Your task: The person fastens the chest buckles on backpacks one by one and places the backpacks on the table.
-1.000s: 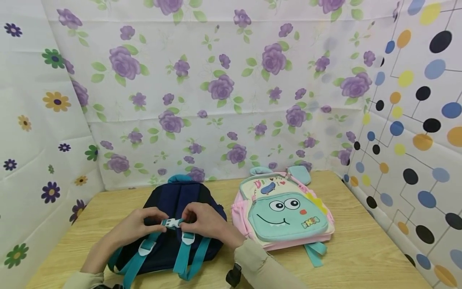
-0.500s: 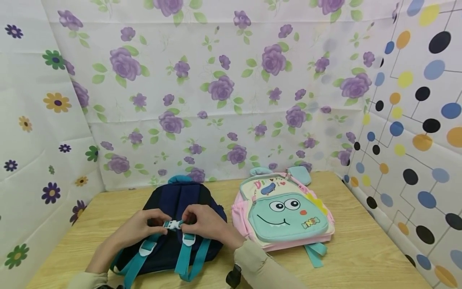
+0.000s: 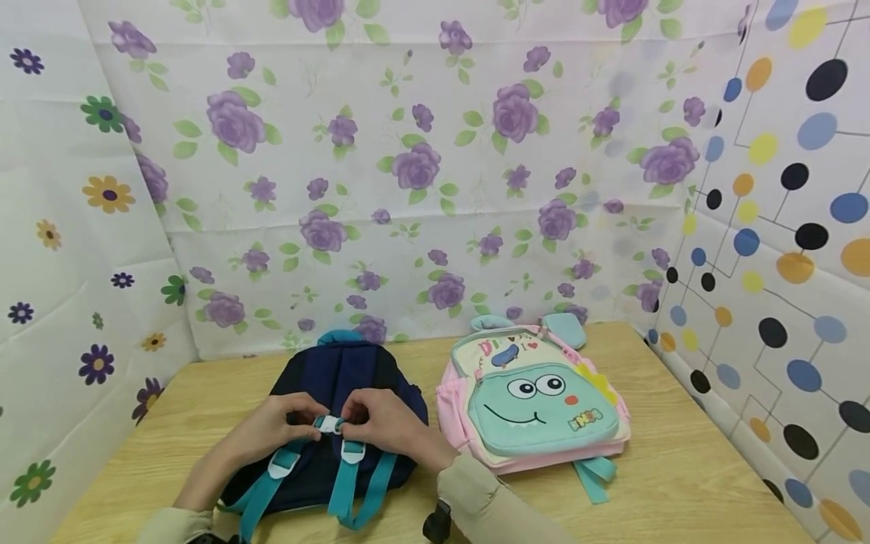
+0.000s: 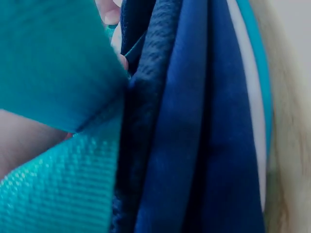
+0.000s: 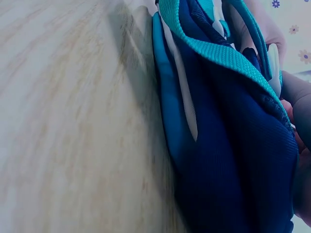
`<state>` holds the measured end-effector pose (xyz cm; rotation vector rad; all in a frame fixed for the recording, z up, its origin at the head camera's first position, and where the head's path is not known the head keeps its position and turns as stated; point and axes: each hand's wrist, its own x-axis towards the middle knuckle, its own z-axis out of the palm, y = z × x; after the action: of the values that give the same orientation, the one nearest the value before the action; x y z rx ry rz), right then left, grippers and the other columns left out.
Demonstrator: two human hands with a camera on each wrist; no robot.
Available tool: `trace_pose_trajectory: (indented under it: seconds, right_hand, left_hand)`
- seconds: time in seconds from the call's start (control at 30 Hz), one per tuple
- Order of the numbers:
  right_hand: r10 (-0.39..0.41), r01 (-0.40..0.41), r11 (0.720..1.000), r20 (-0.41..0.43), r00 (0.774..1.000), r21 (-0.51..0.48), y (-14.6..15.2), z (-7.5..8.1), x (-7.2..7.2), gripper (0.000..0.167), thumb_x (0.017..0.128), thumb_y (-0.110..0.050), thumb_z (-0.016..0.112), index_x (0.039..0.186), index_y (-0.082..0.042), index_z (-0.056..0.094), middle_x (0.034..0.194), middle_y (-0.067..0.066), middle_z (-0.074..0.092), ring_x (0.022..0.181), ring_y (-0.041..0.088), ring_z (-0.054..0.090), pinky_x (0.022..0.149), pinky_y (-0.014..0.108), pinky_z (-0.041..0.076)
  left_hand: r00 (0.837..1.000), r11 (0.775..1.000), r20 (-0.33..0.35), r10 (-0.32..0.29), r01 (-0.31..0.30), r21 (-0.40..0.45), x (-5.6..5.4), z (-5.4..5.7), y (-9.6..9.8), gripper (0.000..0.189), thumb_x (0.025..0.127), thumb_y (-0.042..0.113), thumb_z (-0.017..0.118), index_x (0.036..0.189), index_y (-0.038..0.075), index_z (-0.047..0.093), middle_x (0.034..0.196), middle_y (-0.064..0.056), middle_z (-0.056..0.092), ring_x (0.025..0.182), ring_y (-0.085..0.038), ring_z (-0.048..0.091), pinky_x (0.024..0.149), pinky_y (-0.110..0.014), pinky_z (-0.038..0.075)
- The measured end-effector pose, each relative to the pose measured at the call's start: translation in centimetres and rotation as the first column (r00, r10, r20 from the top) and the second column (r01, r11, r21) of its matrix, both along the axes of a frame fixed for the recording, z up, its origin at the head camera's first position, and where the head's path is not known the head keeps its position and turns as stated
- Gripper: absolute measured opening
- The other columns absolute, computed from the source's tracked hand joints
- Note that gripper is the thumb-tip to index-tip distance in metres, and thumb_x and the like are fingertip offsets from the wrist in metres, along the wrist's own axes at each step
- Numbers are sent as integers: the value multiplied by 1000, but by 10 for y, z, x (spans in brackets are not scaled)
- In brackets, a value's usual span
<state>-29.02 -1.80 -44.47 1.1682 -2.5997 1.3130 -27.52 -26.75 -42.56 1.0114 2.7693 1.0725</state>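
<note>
Nudged rightward since a second ago, the left hand [image 3: 277, 423] sits closer to the right hand [image 3: 384, 418], both pinching a white buckle [image 3: 330, 425] from opposite ends, over the navy backpack [image 3: 340, 370] on the table [image 3: 680, 468], beside a pink backpack [image 3: 523, 423] (big cartoon eyes [image 3: 552, 383] facing up).

"DI" lettering [image 3: 492, 348] on pink backpack [image 3: 544, 412]
</note>
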Motion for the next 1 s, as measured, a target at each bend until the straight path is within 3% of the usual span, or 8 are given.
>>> trace_pose_trajectory:
  seconds: [0.23, 0.5, 0.77, 1.0]
  right_hand:
    - [5, -5, 999, -7, 1000, 33, -3, 1, -1, 8, 95, -26, 69, 99, -20, 69, 89, -14, 67, 76, -10, 57, 71, 10, 48]
    - [24, -20, 997, -56, 998, 68, 11, 9, 3, 17, 98, -28, 64, 111, -18, 68, 100, -10, 68, 86, -6, 60, 78, 12, 49]
    - [-4, 12, 998, -129, 992, 61, 31, 20, 3, 19, 99, -30, 62, 113, -17, 67, 104, -7, 68, 90, -2, 61, 81, 15, 51]
    - [-58, 61, 997, -71, 996, 42, 56, 25, 1, 22, 100, -32, 61, 114, -16, 67, 103, -7, 68, 87, 1, 61, 77, 18, 51]
  left_hand:
    - [1000, 1000, 21, 18, -17, -23, -2, -2, -6, 30, 88, 25, 75, 115, 12, 71, 100, 2, 68, 83, -3, 63, 71, -25, 55]
    - [999, 998, 27, 19, -17, -66, 6, 8, 3, 55, 85, 32, 78, 132, 10, 60, 115, -4, 63, 91, -8, 60, 76, -28, 53]
    - [1000, 998, 10, 21, -20, -66, 11, 13, 22, 39, 92, 40, 68, 124, 17, 65, 120, 2, 63, 104, -14, 62, 85, -31, 53]
    - [998, 998, -55, -7, 3, -68, 8, 12, 43, 35, 95, 42, 64, 122, 20, 67, 121, 8, 62, 103, -13, 60, 82, -30, 52]
